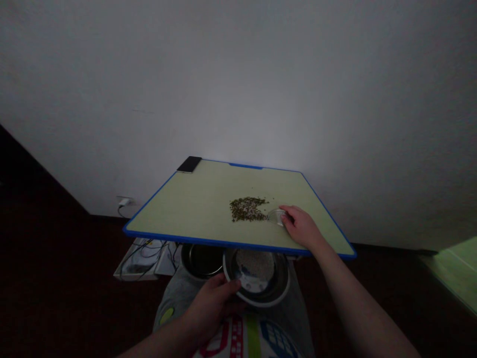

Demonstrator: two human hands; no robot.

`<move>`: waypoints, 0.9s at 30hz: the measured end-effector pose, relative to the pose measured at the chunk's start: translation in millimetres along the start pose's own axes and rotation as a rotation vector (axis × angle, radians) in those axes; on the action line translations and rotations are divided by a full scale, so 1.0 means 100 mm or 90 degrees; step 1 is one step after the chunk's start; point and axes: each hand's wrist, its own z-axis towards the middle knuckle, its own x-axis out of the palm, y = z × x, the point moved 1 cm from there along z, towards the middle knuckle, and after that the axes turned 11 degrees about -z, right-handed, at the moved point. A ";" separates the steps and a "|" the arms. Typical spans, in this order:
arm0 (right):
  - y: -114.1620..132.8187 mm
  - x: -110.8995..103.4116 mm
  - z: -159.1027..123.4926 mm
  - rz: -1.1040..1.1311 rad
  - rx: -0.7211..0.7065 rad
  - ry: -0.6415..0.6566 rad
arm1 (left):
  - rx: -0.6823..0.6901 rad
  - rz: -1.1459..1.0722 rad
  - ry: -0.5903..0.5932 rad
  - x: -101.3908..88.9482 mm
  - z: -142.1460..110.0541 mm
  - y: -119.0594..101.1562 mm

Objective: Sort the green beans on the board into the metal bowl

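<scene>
On the pale tabletop (179, 204) lies a loose pile of small grains (246, 210), greenish mixed with whitish. My right hand (301, 227) is closed around a small clear plastic cup (276, 217), tilted on the tabletop with its mouth toward the right side of the pile. Whether anything is inside the cup is too dim to tell. Below the table's front edge, my left hand (214, 299) grips the rim of a round metal bowl (270, 301), thumb over the edge. Whitish grains (257, 262) lie in this bowl, which is over my lap.
A second metal bowl (192, 271) is left of the first, partly under the table. A black phone (189, 164) lies at the table's far left corner. Cables (149, 251) and a white box (136, 268) are on the floor. The wall (242, 89) rises behind the table.
</scene>
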 end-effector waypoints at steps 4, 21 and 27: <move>0.01 0.00 0.01 -0.006 -0.001 0.008 | -0.003 0.013 0.008 0.00 0.00 -0.01; 0.06 -0.05 0.01 0.003 -0.031 0.012 | 0.003 0.000 0.011 0.01 -0.03 -0.02; 0.03 -0.03 -0.01 0.020 -0.027 -0.001 | 0.000 0.000 -0.013 0.03 -0.03 -0.02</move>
